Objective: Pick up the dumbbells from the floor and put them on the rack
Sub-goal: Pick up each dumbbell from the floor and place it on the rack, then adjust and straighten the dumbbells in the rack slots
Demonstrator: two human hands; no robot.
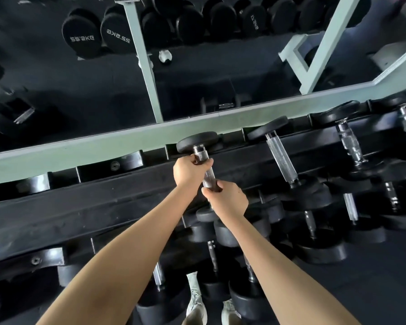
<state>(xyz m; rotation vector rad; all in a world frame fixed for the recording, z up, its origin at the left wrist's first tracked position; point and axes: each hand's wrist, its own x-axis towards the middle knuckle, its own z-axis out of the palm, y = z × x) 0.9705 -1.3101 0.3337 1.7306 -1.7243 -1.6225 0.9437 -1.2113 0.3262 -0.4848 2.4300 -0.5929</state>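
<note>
Both hands close around the knurled metal handle of a black round-headed dumbbell (205, 158). The left hand (189, 170) has its grip wrapped on the upper part of the handle, just below the far head, thumb curled over the bar. The right hand (227, 198) has its grip closed on the lower part of the handle, fingers folded round it. Both forearms reach forward and converge, left wrist higher than right. The dumbbell lies tilted, its far head resting in a cradle on the top tier of the black steel dumbbell rack (103, 205), against a pale green mirror frame (99, 146). Its near head is hidden behind the right hand. A chrome-handled black dumbbell (281, 158) sits in the next cradle to the right.
</note>
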